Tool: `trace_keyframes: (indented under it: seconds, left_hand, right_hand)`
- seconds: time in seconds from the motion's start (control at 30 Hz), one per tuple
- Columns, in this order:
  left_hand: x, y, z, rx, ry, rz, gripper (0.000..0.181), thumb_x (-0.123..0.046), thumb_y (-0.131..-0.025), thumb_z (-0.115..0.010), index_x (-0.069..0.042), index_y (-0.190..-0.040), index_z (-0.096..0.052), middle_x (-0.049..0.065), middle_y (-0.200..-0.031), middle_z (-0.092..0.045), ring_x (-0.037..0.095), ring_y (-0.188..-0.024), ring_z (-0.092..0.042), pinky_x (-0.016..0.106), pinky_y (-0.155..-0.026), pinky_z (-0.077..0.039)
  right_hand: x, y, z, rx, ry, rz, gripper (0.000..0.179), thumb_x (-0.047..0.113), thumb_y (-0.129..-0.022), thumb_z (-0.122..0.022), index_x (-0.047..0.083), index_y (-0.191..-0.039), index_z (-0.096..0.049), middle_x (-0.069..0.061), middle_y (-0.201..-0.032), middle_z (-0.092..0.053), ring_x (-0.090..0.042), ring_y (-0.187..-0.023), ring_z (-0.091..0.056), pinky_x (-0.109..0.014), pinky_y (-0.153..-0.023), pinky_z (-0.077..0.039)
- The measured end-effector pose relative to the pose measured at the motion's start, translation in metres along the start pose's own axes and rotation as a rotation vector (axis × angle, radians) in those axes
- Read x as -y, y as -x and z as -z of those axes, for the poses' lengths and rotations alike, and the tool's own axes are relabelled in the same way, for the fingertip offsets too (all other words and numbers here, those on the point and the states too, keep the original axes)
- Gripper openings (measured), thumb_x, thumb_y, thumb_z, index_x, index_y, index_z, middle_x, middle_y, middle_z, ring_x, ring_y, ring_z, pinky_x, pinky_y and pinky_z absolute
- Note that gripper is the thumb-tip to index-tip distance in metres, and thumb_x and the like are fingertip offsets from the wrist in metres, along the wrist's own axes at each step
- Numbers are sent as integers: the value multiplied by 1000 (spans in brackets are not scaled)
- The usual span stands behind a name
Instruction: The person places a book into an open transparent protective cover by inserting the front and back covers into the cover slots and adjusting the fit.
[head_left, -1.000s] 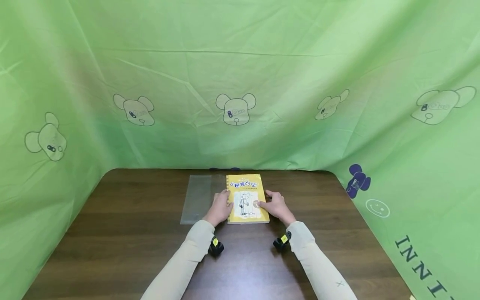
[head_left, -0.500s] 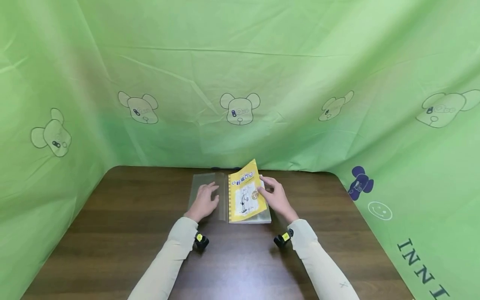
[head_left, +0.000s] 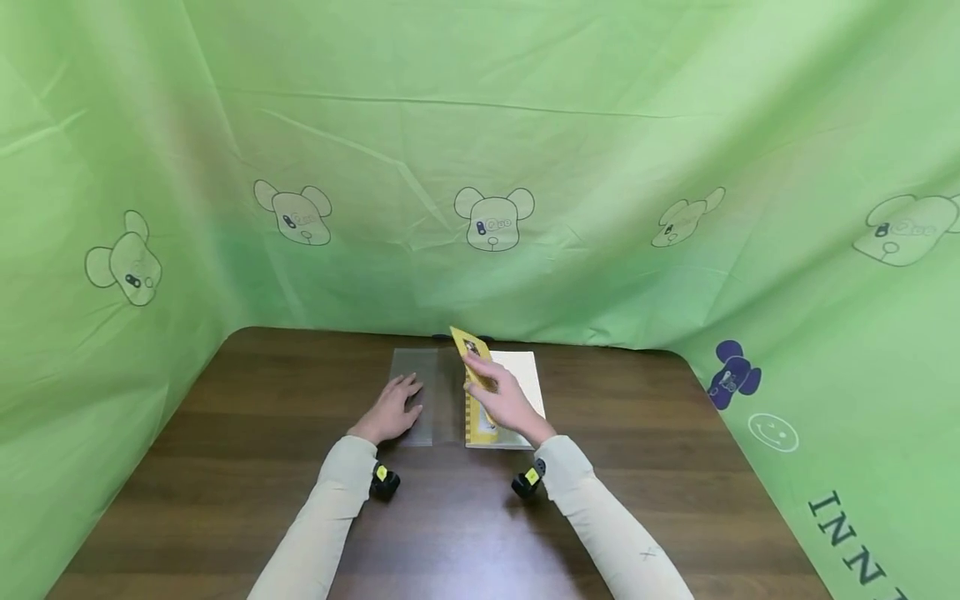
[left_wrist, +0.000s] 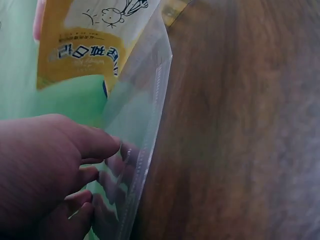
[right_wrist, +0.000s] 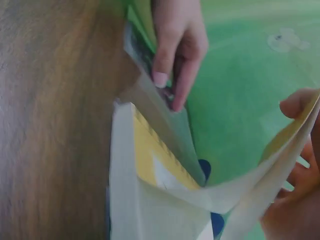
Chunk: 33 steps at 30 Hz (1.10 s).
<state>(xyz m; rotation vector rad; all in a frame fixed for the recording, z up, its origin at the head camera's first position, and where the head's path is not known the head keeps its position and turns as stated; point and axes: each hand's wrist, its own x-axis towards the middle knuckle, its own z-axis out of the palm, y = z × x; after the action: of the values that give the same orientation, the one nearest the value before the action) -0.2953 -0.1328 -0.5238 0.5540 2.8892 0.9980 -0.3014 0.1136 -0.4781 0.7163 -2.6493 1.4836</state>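
A paperback book with a yellow, cartoon-printed front cover (head_left: 459, 335) lies at the far middle of the table. My right hand (head_left: 512, 405) holds that cover between thumb and fingers, raised and bent over to the left. Under it the white page (head_left: 523, 373) shows. The right wrist view has the lifted cover (right_wrist: 250, 192) curving up from the spine. Left of the book spreads a clear plastic book cover (head_left: 417, 360), joined along the spine side. My left hand (head_left: 392, 410) rests on it, fingers spread; in the left wrist view its fingertips meet the clear sheet (left_wrist: 142, 120).
The brown wooden table (head_left: 247, 467) extends in front and to both sides. A green curtain (head_left: 390, 275) with bear-head prints hangs close behind its far edge and along the sides.
My left hand has moved from the book leftward onto the plastic. My right hand has lifted the front cover and swung it left, uncovering the white page.
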Motion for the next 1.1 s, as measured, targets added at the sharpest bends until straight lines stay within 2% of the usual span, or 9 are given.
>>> trace_keyframes:
  seconds: [0.17,0.27,0.37,0.47,0.83,1.1]
  left_hand:
    - [4,0,0,9,0,7,48,-9,-100,-61,8,-143,-52,29,-157,-38,50,-147,-28,62,-119,-28]
    - [3,0,0,6,2,9,48,-9,-100,-61,7,-143,-52,29,-157,-38,50,-147,-28,62,-119,-28]
    - [2,-1,1,6,3,10,48,-9,-100,-61,7,-144,-51,29,-158,-37,50,-147,-28,62,-119,-27]
    - [2,-1,0,9,-1,15,48,-9,-100,-61,7,-144,-51,28,-158,-37,50,-148,-27,62,-119,-27]
    - [2,1,0,3,6,20,48,-8,-100,-61,7,-144,-51,29,-158,-37,51,-147,-28,62,-120,-26]
    - [0,0,0,24,21,59,49,-11,-101,-60,3,-147,-50,25,-161,-34,47,-150,-24,61,-121,-25]
  right_hand:
    - [2,-3,-13,112,190,-20,62,30,-96,-62,10,-152,-47,-10,-165,-34,-38,-153,-23,-60,-123,-20]
    - [5,-5,-19,173,285,-12,65,36,-95,-61,10,-153,-47,-11,-165,-32,-42,-153,-19,-61,-123,-18]
    - [5,-6,-23,219,401,15,67,41,-95,-58,10,-153,-46,-12,-165,-32,-44,-153,-20,-60,-124,-16]
    - [5,-7,-28,231,486,32,68,43,-95,-57,10,-153,-47,-13,-164,-34,-45,-152,-22,-60,-124,-14]
    - [3,-8,-46,259,650,-29,68,49,-94,-58,14,-151,-50,-10,-164,-35,-40,-154,-22,-58,-125,-12]
    - [-1,-9,-47,267,666,-17,59,39,-98,-48,14,-151,-50,-9,-164,-36,-38,-154,-21,-55,-126,-13]
